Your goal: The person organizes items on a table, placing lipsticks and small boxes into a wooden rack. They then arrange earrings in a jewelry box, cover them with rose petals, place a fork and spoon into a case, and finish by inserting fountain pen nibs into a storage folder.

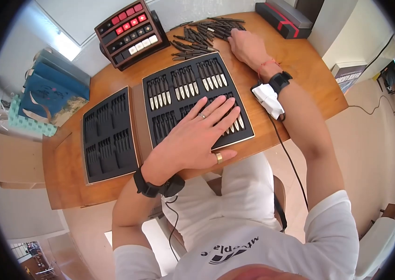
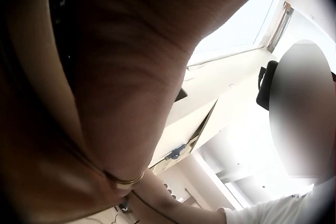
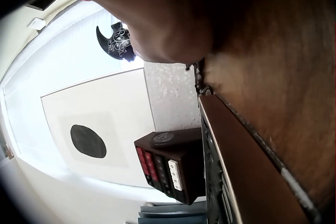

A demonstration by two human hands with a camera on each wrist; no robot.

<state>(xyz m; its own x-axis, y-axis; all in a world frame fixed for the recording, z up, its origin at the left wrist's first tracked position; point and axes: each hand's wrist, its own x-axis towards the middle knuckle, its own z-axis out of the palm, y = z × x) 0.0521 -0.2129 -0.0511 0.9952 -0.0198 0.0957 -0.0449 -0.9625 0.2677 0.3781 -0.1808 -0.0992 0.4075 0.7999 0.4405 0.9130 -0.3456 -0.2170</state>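
In the head view my left hand lies palm down across the lower part of an open black tray case, fingers straight and spread, with a ring on it. The tray's slots hold rows of slender dark pieces with pale pointed ends; the hand covers some of them. My right hand reaches to the right edge of a heap of loose slender dark pieces, fingertips down among them. I cannot tell whether it pinches one. In the right wrist view that hand hangs close over the wooden table.
The case's other half lies open at left, with slots. Behind stands a wooden rack of red, black and white blocks. A blue bag stands at the table's left, and a dark box with a red band at the back right.
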